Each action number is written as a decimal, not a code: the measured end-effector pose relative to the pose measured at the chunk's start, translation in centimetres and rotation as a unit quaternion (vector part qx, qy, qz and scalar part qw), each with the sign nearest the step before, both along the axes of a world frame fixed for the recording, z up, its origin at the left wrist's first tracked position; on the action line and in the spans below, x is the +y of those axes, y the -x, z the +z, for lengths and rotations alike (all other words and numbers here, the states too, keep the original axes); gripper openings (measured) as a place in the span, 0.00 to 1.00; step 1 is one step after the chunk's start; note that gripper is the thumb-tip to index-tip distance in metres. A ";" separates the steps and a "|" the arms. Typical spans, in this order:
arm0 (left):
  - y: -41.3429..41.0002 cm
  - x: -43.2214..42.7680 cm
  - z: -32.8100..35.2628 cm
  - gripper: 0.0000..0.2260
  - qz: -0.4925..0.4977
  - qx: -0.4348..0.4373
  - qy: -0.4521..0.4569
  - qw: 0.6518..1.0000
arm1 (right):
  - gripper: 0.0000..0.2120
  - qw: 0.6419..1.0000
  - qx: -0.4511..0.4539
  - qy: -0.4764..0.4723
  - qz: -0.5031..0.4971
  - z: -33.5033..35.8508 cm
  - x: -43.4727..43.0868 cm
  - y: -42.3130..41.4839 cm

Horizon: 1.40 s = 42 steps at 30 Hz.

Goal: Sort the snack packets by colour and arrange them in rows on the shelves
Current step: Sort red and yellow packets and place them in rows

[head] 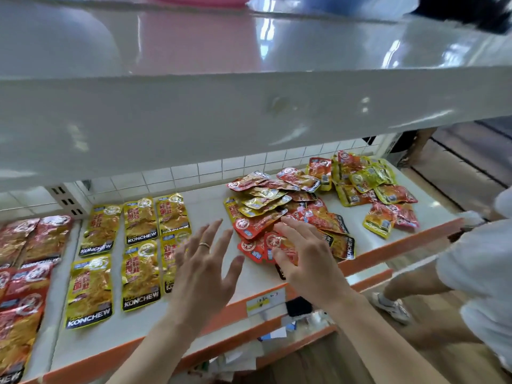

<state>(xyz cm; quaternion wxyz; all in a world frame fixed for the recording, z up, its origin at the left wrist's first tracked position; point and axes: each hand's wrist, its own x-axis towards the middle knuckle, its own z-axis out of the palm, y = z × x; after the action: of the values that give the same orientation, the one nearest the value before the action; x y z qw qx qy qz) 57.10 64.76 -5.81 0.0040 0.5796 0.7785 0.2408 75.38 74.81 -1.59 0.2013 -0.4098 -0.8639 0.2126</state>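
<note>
Yellow snack packets (140,253) lie flat in neat rows on the white shelf (213,206), left of centre. Red packets (25,261) lie in rows on the neighbouring shelf section at far left. A mixed heap of red and yellow packets (279,212) sits right of centre, and a second mixed heap (368,187) lies farther back right. My left hand (205,261), with a ring, hovers open and spread over the bare shelf beside the yellow rows. My right hand (302,253) reaches over the near edge of the heap, fingers loosely bent above a red packet (273,243), holding nothing.
A wide white upper shelf (249,112) overhangs close above. The shelf's front edge is orange (388,249) with a price label (266,300). Another person in white (476,273) stands at the right, a shoe on the floor. White tiles line the back wall.
</note>
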 end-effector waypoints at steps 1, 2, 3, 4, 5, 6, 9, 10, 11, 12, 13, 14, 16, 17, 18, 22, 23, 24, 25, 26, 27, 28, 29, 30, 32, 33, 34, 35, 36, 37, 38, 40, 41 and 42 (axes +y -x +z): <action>-0.3 0.5 0.3 0.27 -0.010 -0.006 -0.005 1.000 | 0.24 1.000 -0.005 0.000 -0.015 0.2 0.0 -0.5; -0.5 0.9 0.5 0.26 -0.019 -0.011 -0.012 1.000 | 0.24 1.000 -0.009 -0.001 -0.028 0.4 0.0 -1.0; -0.8 1.3 0.7 0.26 -0.030 -0.015 -0.019 0.999 | 0.24 0.999 -0.011 -0.001 -0.040 0.5 0.0 -1.5; -1.1 1.5 0.8 0.25 -0.041 -0.018 -0.026 0.999 | 0.24 0.999 -0.010 -0.001 -0.051 0.6 0.1 -2.0; -1.3 1.7 0.9 0.25 -0.053 -0.020 -0.030 0.998 | 0.24 0.998 -0.008 -0.002 -0.064 0.7 0.1 -2.4; -1.5 1.9 1.0 0.25 -0.064 -0.021 -0.031 0.997 | 0.24 0.997 -0.006 -0.004 -0.079 0.7 0.1 -2.8; -2.3 2.5 1.0 0.27 -0.086 -0.023 -0.021 0.996 | 0.23 0.993 -0.001 0.003 -0.116 0.8 0.1 -4.3; -2.7 2.8 1.0 0.27 -0.093 -0.021 -0.017 0.995 | 0.23 0.992 0.001 0.007 -0.123 0.8 0.1 -4.9; -3.0 3.1 1.1 0.26 -0.103 -0.013 -0.015 0.994 | 0.23 0.992 0.004 0.010 -0.127 0.9 0.4 -5.4; -3.3 3.5 1.2 0.26 -0.113 -0.004 -0.014 0.994 | 0.23 0.991 0.008 0.013 -0.131 0.9 0.7 -5.9; -3.6 3.9 1.3 0.26 -0.121 0.006 -0.012 0.993 | 0.23 0.991 0.012 0.014 -0.136 0.9 1.2 -6.3; -4.0 4.4 1.4 0.26 -0.128 0.012 -0.010 0.992 | 0.23 0.990 0.015 0.014 -0.141 1.0 1.8 -6.8; -4.8 5.8 1.6 0.26 -0.138 0.014 -0.009 0.990 | 0.22 0.988 0.021 0.018 -0.152 1.0 3.3 -7.8; -5.2 6.7 1.7 0.26 -0.139 0.013 -0.008 0.990 | 0.22 0.987 0.024 0.022 -0.157 1.0 4.1 -8.4; -5.7 7.6 1.7 0.27 -0.139 0.012 -0.004 0.990 | 0.21 0.986 0.025 0.026 -0.160 0.9 5.1 -9.1; -8.5 11.4 1.9 0.29 -0.151 0.007 0.015 0.988 | 0.20 0.980 0.030 0.063 -0.185 0.8 9.3 -12.9; -9.3 12.3 1.8 0.29 -0.157 0.007 0.020 0.987 | 0.20 0.977 0.029 0.071 -0.197 0.8 10.4 -14.0; -10.1 13.3 1.8 0.29 -0.161 0.009 0.024 0.987 | 0.20 0.974 0.025 0.079 -0.210 0.8 11.5 -14.9; -10.9 14.1 1.6 0.29 -0.165 0.011 0.027 0.986 | 0.21 0.971 0.020 0.088 -0.223 0.8 12.5 -15.8; -11.6 15.0 1.4 0.29 -0.168 0.012 0.030 0.985 | 0.21 0.967 0.015 0.096 -0.234 0.6 13.5 -16.6; -12.3 15.9 1.2 0.29 -0.169 0.011 0.034 0.985 | 0.20 0.965 0.008 0.102 -0.241 0.4 14.5 -17.2; -12.9 16.7 1.1 0.30 -0.170 0.011 0.041 0.985 | 0.20 0.964 -0.001 0.107 -0.244 0.2 15.3 -17.7; -13.5 17.5 1.0 0.30 -0.170 0.011 0.048 0.984 | 0.19 0.963 -0.011 0.109 -0.245 -0.2 16.2 -18.1; -14.1 18.2 1.0 0.30 -0.168 0.012 0.053 0.984 | 0.18 0.963 -0.023 0.109 -0.247 -0.6 17.0 -18.5; -15.3 19.7 1.2 0.29 -0.166 0.021 0.059 0.984 | 0.18 0.959 -0.045 0.108 -0.256 -1.4 18.5 -19.0; -15.9 20.5 1.5 0.29 -0.166 0.027 0.070 0.983 | 0.18 0.958 -0.053 0.110 -0.260 -1.8 19.2 -19.2; -16.5 21.4 1.6 0.28 -0.167 0.032 0.087 0.982 | 0.18 0.957 -0.061 0.111 -0.261 -2.1 19.8 -19.3; -17.0 22.5 1.8 0.27 -0.165 0.036 0.101 0.981 | 0.18 0.957 -0.070 0.108 -0.261 -2.4 20.3 -19.4; -17.5 23.5 2.0 0.26 -0.161 0.041 0.108 0.980 | 0.19 0.956 -0.078 0.104 -0.262 -2.7 20.8 -19.5; -18.0 24.7 2.2 0.26 -0.157 0.051 0.111 0.980 | 0.20 0.956 -0.083 0.102 -0.263 -3.0 21.3 -19.5; -18.6 26.0 2.4 0.26 -0.158 0.065 0.112 0.979 | 0.22 0.955 -0.086 0.101 -0.266 -3.3 21.7 -19.6; -19.7 28.2 2.5 0.26 -0.159 0.090 0.117 0.976 | 0.25 0.954 -0.096 0.102 -0.263 -3.8 22.2 -19.6; -20.2 29.2 2.5 0.26 -0.161 0.099 0.124 0.974 | 0.26 0.954 -0.101 0.100 -0.263 -4.0 22.4 -19.6; -20.6 30.1 2.5 0.25 -0.163 0.106 0.131 0.972 | 0.26 0.954 -0.104 0.096 -0.263 -4.2 22.5 -19.5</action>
<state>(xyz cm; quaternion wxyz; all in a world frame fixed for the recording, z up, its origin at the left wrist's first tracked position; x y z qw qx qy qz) 77.73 94.89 -3.33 0.0364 0.7156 0.6940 0.0701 94.91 97.33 -5.74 0.1188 -0.6595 -0.7174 0.1906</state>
